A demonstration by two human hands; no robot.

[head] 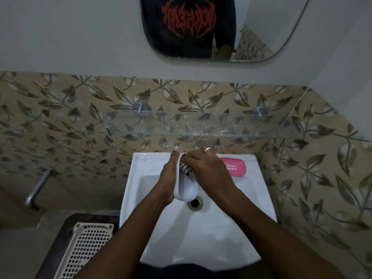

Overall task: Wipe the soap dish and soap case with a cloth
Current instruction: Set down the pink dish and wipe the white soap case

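Left hand (168, 176) grips the white soap case (186, 188) over the sink (203, 238), long axis pointing away from the person, while right hand (207, 168) presses the striped cloth (185, 168) into its far end; pink soap dish (234, 166) waits near the right hand.

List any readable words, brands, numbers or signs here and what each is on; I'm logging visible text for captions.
Red spiky lettering on the black shirt reflected in the mirror: mirrored and too stylised to read.
White soap case, pink soap dish, striped cloth, sink, white basket: no text visible.
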